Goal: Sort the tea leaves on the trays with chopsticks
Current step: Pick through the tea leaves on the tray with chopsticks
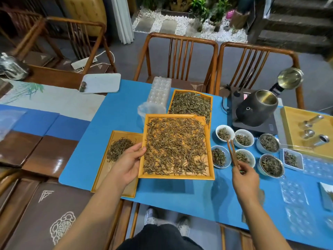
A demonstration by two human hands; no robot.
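Left hand grips middle tray edge; right hand pinches chopsticks. Tea leaves look light, brittle: pinch singly, gently.

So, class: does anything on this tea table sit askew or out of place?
Yes: the middle tray, gripped by the left hand, sits skewed, overlapping the left tray and the far tray.

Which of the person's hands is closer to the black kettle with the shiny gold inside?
Right. The right hand, holding wooden chopsticks, is below the black kettle, past the white bowls. The left hand grips the middle orange tray's left edge, much farther away.
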